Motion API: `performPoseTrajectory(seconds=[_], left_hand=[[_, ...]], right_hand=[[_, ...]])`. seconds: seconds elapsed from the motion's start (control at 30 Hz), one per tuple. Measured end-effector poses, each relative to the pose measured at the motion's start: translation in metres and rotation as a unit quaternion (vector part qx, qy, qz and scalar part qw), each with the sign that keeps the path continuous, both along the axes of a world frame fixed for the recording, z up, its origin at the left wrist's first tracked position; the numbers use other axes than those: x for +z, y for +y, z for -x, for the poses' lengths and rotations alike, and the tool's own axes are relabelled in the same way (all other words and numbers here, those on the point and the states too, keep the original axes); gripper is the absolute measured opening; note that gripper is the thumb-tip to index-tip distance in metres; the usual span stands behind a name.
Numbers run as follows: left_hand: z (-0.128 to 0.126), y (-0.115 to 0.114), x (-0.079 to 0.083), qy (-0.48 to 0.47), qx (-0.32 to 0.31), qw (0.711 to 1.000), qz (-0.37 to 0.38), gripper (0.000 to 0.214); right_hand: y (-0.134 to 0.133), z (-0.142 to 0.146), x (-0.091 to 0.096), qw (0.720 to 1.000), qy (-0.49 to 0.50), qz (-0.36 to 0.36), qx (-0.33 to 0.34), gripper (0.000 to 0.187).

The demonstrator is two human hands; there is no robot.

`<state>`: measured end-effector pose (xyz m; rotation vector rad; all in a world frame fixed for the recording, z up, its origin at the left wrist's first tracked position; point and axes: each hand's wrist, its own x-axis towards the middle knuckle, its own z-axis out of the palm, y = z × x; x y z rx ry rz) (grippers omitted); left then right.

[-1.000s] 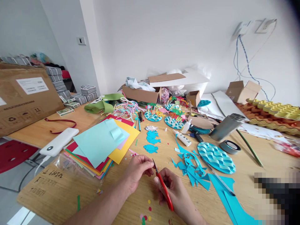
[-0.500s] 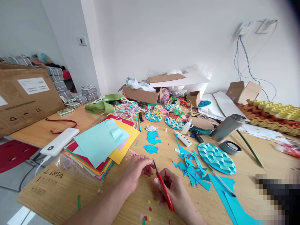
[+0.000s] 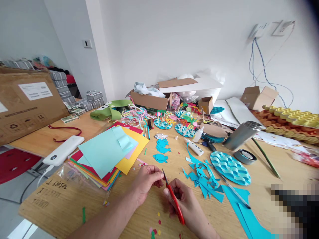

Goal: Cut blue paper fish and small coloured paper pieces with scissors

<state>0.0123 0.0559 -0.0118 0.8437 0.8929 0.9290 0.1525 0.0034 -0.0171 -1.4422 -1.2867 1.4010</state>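
Note:
My right hand [image 3: 185,202] grips small red-handled scissors [image 3: 174,199], blades pointing up toward my left hand. My left hand [image 3: 146,181] is pinched shut at the blade tips, holding something too small to make out. Both hands hover just above the wooden table [image 3: 159,199] near its front edge. Small coloured paper dots [image 3: 157,221] lie on the table below my hands. Blue paper scraps [image 3: 203,179] lie just right of the scissors, and blue paper fish [image 3: 160,150] sit beyond my left hand.
A stack of coloured paper sheets [image 3: 107,154] lies to the left beside a white power bank [image 3: 63,150]. A blue wavy disc [image 3: 230,167], glue bottle [image 3: 194,146], tape roll [image 3: 245,156] and metal flask [image 3: 240,134] stand to the right. Cardboard boxes [image 3: 149,99] and craft pieces crowd the back.
Almost nothing has moved; my left fingers have shifted slightly at the scissor tips, while the scissors stay in the same place.

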Motion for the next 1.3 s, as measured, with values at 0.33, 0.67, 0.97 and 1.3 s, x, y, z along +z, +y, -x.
performPoseTrajectory(seconds=[0.33,0.67,0.97,1.3], left_hand=[[0.0022,0.0008,0.0026,-0.002,0.01,1.0,0.015,0.014],[0.0019,0.0004,0.003,-0.009,0.005,1.0,0.015,0.016],[0.0013,0.0001,0.0017,-0.002,0.006,1.0,0.011,0.016],[0.0017,0.0008,0.0003,-0.009,-0.003,1.0,0.006,0.013]], right_hand=[[0.0007,0.0003,0.0035,1.0,0.002,0.008,-0.001,0.053],[0.0003,0.0007,0.0037,1.0,0.006,-0.002,-0.004,0.052],[0.0001,-0.0013,-0.0038,1.0,0.005,-0.013,-0.006,0.05],[-0.0003,-0.0009,-0.0018,1.0,0.01,-0.002,-0.003,0.052]])
